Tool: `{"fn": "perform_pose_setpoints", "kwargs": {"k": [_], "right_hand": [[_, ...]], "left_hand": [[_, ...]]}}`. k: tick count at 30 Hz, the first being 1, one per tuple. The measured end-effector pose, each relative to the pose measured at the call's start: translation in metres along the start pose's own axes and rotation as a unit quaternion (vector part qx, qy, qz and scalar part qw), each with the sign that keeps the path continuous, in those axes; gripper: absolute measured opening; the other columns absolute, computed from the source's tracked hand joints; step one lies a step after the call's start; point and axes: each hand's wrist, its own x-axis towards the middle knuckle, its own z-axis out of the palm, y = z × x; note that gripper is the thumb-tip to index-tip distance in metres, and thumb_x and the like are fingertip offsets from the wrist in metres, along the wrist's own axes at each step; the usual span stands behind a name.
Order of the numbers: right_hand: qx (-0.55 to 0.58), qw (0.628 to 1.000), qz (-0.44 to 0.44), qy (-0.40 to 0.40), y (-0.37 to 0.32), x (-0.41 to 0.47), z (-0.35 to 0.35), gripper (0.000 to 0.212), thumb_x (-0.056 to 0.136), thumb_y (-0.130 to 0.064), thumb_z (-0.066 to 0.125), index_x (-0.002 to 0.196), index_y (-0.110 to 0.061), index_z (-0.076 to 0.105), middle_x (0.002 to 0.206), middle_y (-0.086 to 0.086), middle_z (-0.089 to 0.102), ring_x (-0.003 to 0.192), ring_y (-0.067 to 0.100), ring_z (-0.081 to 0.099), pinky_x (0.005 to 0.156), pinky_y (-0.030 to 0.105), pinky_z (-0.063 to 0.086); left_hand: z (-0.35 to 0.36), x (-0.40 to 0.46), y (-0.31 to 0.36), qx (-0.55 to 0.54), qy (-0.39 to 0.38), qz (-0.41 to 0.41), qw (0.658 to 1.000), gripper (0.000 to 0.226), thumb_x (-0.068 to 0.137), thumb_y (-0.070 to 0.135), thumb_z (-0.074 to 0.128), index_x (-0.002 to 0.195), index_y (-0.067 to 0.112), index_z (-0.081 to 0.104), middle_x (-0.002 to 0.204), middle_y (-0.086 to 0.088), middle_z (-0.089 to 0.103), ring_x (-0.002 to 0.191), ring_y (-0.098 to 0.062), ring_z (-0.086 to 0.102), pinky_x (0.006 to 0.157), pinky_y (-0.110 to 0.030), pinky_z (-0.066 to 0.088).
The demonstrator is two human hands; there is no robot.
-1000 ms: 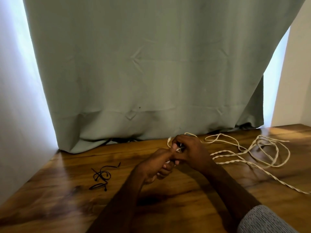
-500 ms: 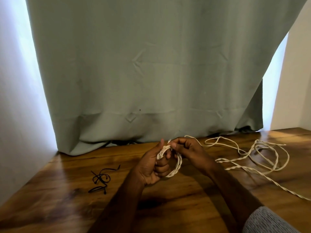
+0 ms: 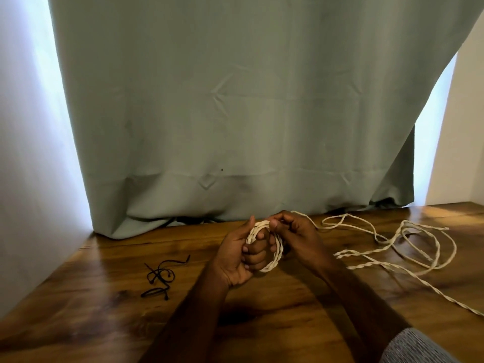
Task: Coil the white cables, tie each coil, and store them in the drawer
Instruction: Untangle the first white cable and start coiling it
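At the near edge of the wooden table (image 3: 104, 297), two forearms extend toward the middle of the surface; the right forearm carries a grey knit sleeve (image 3: 416, 348) at the near right corner. The left hand (image 3: 237, 258) is held above the table centre, palm turned toward the right, with its fingers curled through a small coil (image 3: 273, 254) of twisted white cable and its thumb raised along the coil's far side. The right hand (image 3: 296, 235) is just beside it, touching the coil at the top, where its thumb and forefinger pinch a strand of the cable. The coil comprises several loops, held upright between the two hands and clear of the table. From the right hand, the uncoiled white cable (image 3: 408, 247) runs out over the right half of the table in loose, overlapping loops, with one twisted length trailing off toward the right edge. On the left half of the table, well apart from the hands, lies a tangle of thin black ties (image 3: 159, 277). No container is in view. Along the far edge of the table, a grey-green curtain (image 3: 222, 113) hangs down to the surface, its hem bunched on the wood. Bright daylight (image 3: 432, 142) shows on either side of the curtain.
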Motion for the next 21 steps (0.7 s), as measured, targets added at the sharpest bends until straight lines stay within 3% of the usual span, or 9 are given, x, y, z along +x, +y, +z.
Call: {"fn": "perform_pose_setpoints", "kwargs": {"k": [4,7,9,12,14,17,21], "right_hand": [[0.007,0.998,0.055,-0.033,0.006,-0.008,0.009,0.031,0.108,-0.029,0.043,0.129,-0.038,0.063,0.106,-0.002,0.075,0.074,0.026,0.072,0.042,0.028,0.048],[0.031,0.990,0.108,-0.083,0.015,-0.012,0.015,0.030,0.110,-0.026,0.039,0.127,-0.035,0.063,0.089,0.014,0.072,0.057,0.028,0.065,0.043,0.026,0.045],[-0.045,0.990,0.087,-0.103,0.014,-0.012,0.020,0.030,0.110,-0.024,0.039,0.120,-0.037,0.064,0.078,0.009,0.070,0.051,0.019,0.056,0.045,0.025,0.044],[-0.187,0.981,-0.005,-0.041,0.013,-0.003,0.019,0.029,0.108,-0.021,0.042,0.108,-0.043,0.062,0.070,-0.008,0.063,0.061,0.004,0.056,0.060,0.025,0.046],[-0.231,0.971,-0.050,0.019,0.019,0.004,0.014,0.027,0.107,-0.019,0.045,0.111,-0.036,0.066,0.076,-0.014,0.064,0.069,0.004,0.060,0.065,0.024,0.045],[-0.296,0.950,-0.058,0.087,0.025,0.007,0.004,0.026,0.106,-0.017,0.047,0.119,-0.018,0.069,0.087,-0.004,0.067,0.075,0.005,0.059,0.064,0.019,0.041],[-0.300,0.945,-0.078,0.100,0.020,0.006,0.003,0.026,0.106,-0.016,0.048,0.121,-0.017,0.069,0.090,-0.002,0.070,0.077,0.004,0.061,0.063,0.011,0.040]], "left_hand": [[-0.001,-0.001,0.007,-0.062,0.033,0.082,0.994,0.047,0.101,0.040,0.037,0.083,0.004,0.061,0.047,0.005,0.024,0.035,-0.007,0.015,0.034,-0.018,0.020],[0.000,-0.006,0.016,-0.080,0.086,0.145,0.982,0.051,0.100,0.040,0.032,0.085,0.001,0.063,0.050,0.007,0.016,0.037,-0.007,0.010,0.033,-0.018,0.019],[0.000,-0.010,0.021,-0.078,0.111,0.167,0.977,0.051,0.100,0.039,0.032,0.086,0.001,0.064,0.050,0.007,0.015,0.038,-0.007,0.009,0.036,-0.019,0.012],[-0.002,-0.017,0.027,-0.047,0.130,0.155,0.978,0.052,0.099,0.039,0.034,0.084,0.002,0.068,0.045,0.008,0.019,0.038,-0.006,0.008,0.037,-0.019,0.010],[-0.003,-0.019,0.028,-0.027,0.113,0.125,0.985,0.053,0.100,0.039,0.034,0.085,0.002,0.068,0.043,0.007,0.024,0.036,-0.006,0.010,0.036,-0.017,0.011],[-0.003,-0.018,0.025,0.008,0.092,0.079,0.993,0.053,0.101,0.039,0.032,0.087,0.002,0.067,0.043,0.007,0.024,0.034,-0.006,0.012,0.037,-0.016,0.012],[-0.008,-0.017,0.024,0.005,0.111,0.079,0.991,0.049,0.100,0.039,0.035,0.088,0.001,0.063,0.041,0.007,0.034,0.031,-0.004,0.018,0.036,-0.015,0.013]]}}
